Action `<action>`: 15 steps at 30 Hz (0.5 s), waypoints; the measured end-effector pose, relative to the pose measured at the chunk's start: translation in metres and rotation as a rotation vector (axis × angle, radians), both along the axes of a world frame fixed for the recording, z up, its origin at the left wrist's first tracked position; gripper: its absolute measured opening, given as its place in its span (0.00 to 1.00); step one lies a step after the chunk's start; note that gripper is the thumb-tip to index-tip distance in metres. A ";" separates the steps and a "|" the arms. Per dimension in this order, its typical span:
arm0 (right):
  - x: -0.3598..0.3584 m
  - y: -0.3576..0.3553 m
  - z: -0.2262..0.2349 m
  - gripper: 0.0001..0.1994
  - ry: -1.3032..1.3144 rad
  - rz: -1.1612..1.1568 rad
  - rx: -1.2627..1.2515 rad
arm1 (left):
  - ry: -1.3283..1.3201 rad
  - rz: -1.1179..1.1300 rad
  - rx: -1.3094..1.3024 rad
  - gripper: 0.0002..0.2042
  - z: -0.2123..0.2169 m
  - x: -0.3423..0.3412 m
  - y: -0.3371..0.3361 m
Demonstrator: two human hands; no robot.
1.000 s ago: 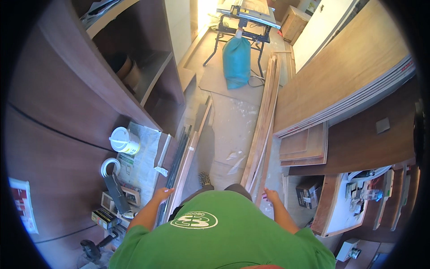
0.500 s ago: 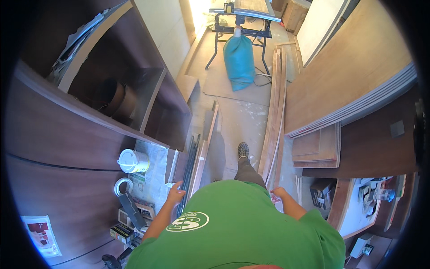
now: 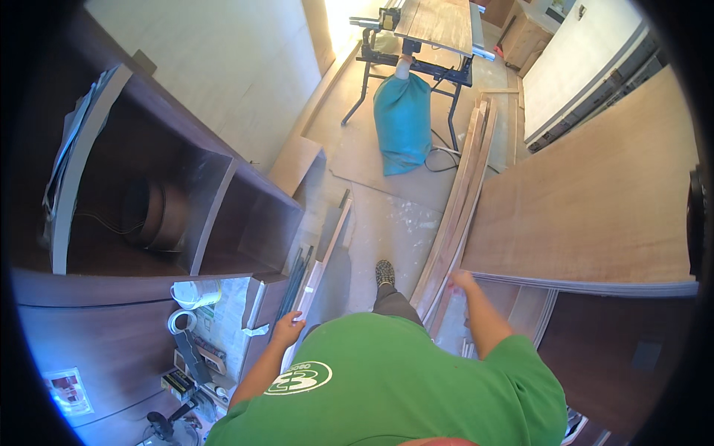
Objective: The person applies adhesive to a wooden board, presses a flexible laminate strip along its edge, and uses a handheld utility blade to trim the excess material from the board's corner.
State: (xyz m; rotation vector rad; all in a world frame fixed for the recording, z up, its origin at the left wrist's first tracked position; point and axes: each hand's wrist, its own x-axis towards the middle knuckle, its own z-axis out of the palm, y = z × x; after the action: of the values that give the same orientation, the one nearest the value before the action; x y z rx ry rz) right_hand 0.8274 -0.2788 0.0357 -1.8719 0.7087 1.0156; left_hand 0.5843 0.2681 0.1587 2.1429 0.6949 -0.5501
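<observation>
My left hand (image 3: 287, 328) hangs beside my body with thumb and fingers a little apart and nothing seen in it. It is nearest to the long wooden strips (image 3: 316, 279) and dark thin lengths (image 3: 294, 279) lying along the left side. My right hand (image 3: 462, 280) is out to the right, fingers curled in. A pale, clear-pinkish thing (image 3: 454, 303) shows just below it, too blurred to name. Next to this hand are long wooden boards (image 3: 454, 215) on the floor and a stack of large plywood sheets (image 3: 580, 215).
Ahead, a folding workbench (image 3: 435, 26) stands with a blue dust bag (image 3: 402, 123) hanging under it and a cable beside it. A dark open cabinet (image 3: 204, 201) rises on the left. By it are a white bucket (image 3: 195, 293) and a tape roll (image 3: 181, 321). A white panel (image 3: 587, 67) leans at right.
I have come closer to the workbench, and the view has turned somewhat. My right hand has swung forward and up, away from my body; my left hand is lower and further back.
</observation>
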 end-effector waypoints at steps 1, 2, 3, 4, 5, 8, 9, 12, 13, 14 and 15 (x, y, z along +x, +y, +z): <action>0.041 -0.013 -0.003 0.14 -0.006 -0.052 -0.056 | -0.023 -0.030 0.005 0.22 0.002 0.016 -0.005; 0.090 -0.032 0.001 0.14 -0.058 0.119 -0.057 | -0.018 0.000 -0.019 0.22 0.000 0.031 -0.009; 0.129 -0.012 0.028 0.15 -0.089 -0.189 0.037 | 0.000 0.073 -0.019 0.22 -0.002 0.026 -0.009; 0.174 -0.018 0.043 0.16 -0.183 -0.239 0.063 | 0.004 0.112 -0.039 0.22 -0.003 0.031 -0.010; 0.216 0.006 0.081 0.15 -0.245 -0.326 0.139 | 0.043 0.130 -0.007 0.22 0.002 0.025 -0.012; 0.348 0.001 0.128 0.16 -0.471 -0.309 0.135 | 0.105 0.093 0.047 0.21 0.011 0.031 -0.010; 0.387 0.008 0.146 0.16 -0.522 -0.306 0.149 | 0.115 0.096 0.069 0.21 0.010 0.023 -0.006; 0.493 -0.004 0.186 0.18 -0.697 -0.260 0.131 | 0.079 0.147 0.079 0.20 -0.008 0.010 0.016; 0.519 -0.002 0.195 0.18 -0.731 -0.239 0.102 | 0.064 0.188 0.078 0.20 -0.014 0.005 0.018; 0.534 0.011 0.200 0.20 -0.759 -0.254 0.045 | 0.102 0.224 0.089 0.20 -0.013 -0.002 0.012; 0.545 0.026 0.208 0.21 -0.787 -0.270 -0.011 | 0.139 0.258 0.099 0.20 -0.007 -0.010 0.007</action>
State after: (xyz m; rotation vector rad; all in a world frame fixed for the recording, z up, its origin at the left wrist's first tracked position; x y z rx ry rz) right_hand 1.3727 -0.2532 0.2441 -1.9091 0.4612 0.0648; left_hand 0.5744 0.2755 0.1513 2.0766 1.0781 -0.5371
